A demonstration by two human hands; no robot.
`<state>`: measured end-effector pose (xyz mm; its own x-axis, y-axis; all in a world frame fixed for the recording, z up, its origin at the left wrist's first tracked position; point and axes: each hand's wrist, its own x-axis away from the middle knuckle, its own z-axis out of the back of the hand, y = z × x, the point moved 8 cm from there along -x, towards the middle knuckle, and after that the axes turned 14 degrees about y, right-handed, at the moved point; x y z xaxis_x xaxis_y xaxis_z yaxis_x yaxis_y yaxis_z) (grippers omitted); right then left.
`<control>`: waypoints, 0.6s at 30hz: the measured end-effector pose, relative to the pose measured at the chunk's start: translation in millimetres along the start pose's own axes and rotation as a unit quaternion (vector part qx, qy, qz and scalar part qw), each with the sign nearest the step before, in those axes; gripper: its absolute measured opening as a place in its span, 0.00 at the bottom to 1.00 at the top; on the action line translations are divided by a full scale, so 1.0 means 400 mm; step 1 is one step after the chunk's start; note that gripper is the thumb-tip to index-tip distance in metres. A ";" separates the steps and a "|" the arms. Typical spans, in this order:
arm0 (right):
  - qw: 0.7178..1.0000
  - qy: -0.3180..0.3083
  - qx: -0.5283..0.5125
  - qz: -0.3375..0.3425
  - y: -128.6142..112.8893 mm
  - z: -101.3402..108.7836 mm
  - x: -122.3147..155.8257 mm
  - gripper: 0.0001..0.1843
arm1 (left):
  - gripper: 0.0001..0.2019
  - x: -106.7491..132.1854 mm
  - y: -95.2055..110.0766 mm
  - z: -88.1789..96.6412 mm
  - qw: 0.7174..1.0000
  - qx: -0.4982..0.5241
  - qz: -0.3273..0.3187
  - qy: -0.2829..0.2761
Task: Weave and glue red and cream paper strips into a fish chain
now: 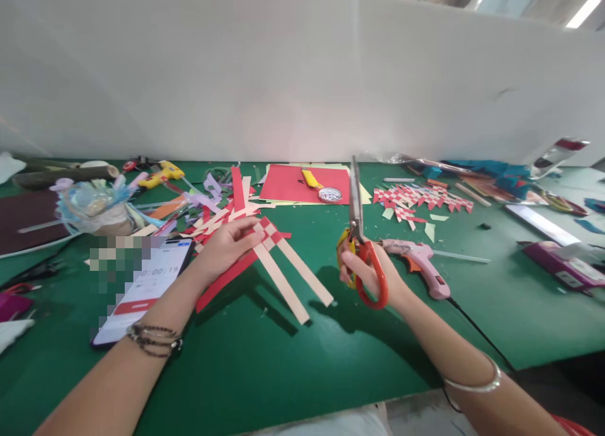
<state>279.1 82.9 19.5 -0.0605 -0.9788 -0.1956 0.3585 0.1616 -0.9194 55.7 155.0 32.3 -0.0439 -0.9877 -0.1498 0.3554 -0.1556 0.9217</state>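
Note:
My left hand grips a woven piece of red and cream paper strips, lifted a little above the green table. Long loose strip ends stick out toward me and to the right. My right hand holds scissors with orange and yellow handles, fingers through the loops, blades closed and pointing up and away. The scissors are right of the woven piece, not touching it.
A phone showing a timer lies under my left forearm. A pink glue gun lies right of the scissors, its cord running toward me. Red paper, woven red-white pieces, a yellow glue gun and scraps crowd the back. A white wall stands behind.

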 end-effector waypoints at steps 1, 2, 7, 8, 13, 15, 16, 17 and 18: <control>0.999 -0.047 -0.003 -0.013 0.005 -0.016 0.005 0.20 | 0.12 0.005 0.001 -0.012 0.999 -0.015 -0.005 -0.038; 0.996 -0.088 0.008 -0.013 0.005 -0.029 0.011 0.21 | 0.13 0.011 0.002 -0.023 0.997 -0.023 -0.009 -0.076; 0.975 -0.159 0.126 0.095 -0.034 -0.038 0.027 0.25 | 0.18 0.025 0.003 -0.045 0.983 -0.030 -0.006 -0.180; 0.971 -0.165 0.140 0.106 -0.039 -0.034 0.028 0.26 | 0.19 0.025 0.004 -0.044 0.982 -0.029 -0.006 -0.185; 0.949 -0.215 0.202 0.111 -0.033 -0.018 0.033 0.29 | 0.18 0.018 -0.005 -0.034 0.986 -0.018 0.010 -0.167; 0.939 -0.232 0.228 0.115 -0.025 -0.016 0.035 0.30 | 0.18 0.016 -0.012 -0.027 0.987 -0.016 0.016 -0.158; 0.935 -0.235 0.239 0.117 -0.022 -0.016 0.035 0.30 | 0.18 0.014 -0.016 -0.023 0.988 -0.019 0.018 -0.152; 0.933 -0.237 0.246 0.118 -0.020 -0.016 0.035 0.30 | 0.18 0.013 -0.020 -0.019 0.989 -0.025 0.019 -0.147; 0.931 -0.240 0.249 0.119 -0.019 -0.018 0.036 0.30 | 0.18 0.011 -0.025 -0.015 0.989 -0.032 0.020 -0.141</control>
<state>268.9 68.3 21.2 0.4564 -0.8854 -0.0882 0.7029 0.4195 -0.5744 57.4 152.5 20.2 -0.2848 -0.9586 0.0014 0.4194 -0.1233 0.8994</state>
